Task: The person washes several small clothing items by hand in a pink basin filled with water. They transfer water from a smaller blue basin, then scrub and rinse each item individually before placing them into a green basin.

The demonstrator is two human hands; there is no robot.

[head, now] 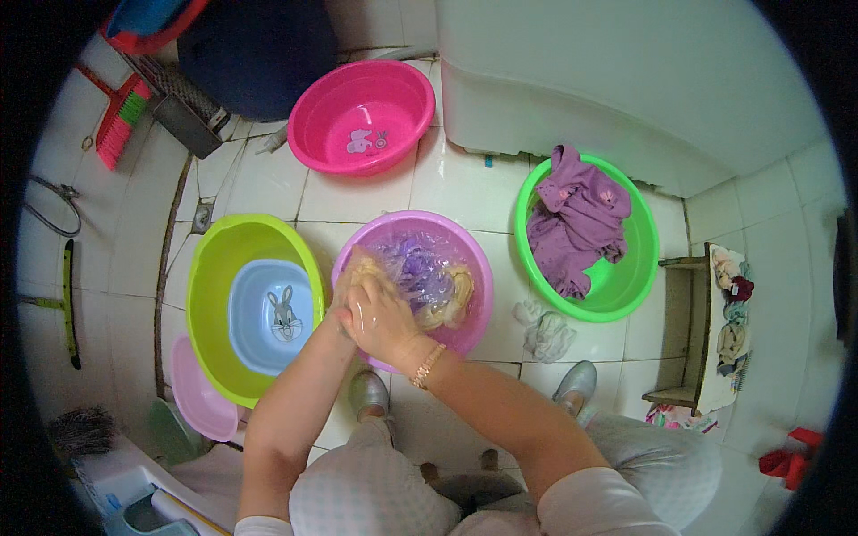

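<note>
Over the left rim of a pink-purple plastic basin [480,268], my two hands are pressed together around a wet, pale yellow cloth [367,263]. My right hand [383,323], with a bracelet at its wrist, lies on top, its fingers curled on the cloth. Most of my left hand [342,321] is hidden beneath it. Inside the basin, purple fabric [419,261] and more yellowish fabric [456,298] sit in water with a shiny, clear film or surface over them; which it is I cannot tell.
Left stands a yellow-green basin [211,288] holding a blue basin [244,288] with a rabbit picture. A bright pink basin [315,127] is ahead. Right, a green basin [637,281] holds a purple garment [583,208]; wet whitish cloth [548,335] lies on the tiles near a small wooden stool [700,321].
</note>
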